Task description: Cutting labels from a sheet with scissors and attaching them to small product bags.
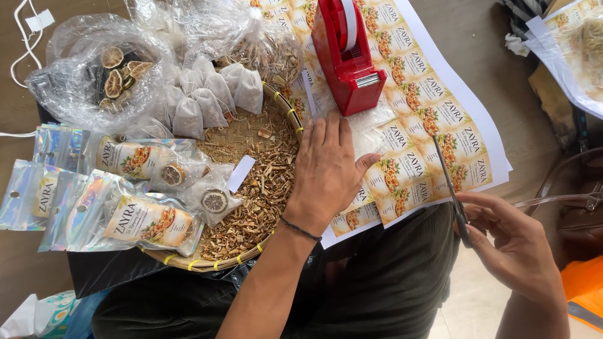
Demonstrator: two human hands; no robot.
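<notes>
The left hand (326, 172) lies flat on the printed label sheet (433, 107), pinning it down just near of the red tape dispenser (345, 56). Meanwhile the right hand (509, 242) grips scissors (451, 188), blades closed, poised at the sheet's near-right edge, with the woven tray (207, 263) of dried herbs sitting left.

A woven tray (276, 242) held dried chips; tea bags (210, 94) lay along its far edge; filled pouches (135, 216) overlapped its left side; the label sheet (440, 113) lay to its right; the tape dispenser (345, 56) stood on that sheet, beyond the left hand (326, 169); the right hand (509, 242) held scissors (449, 185) at the sheet's near right edge.
</notes>
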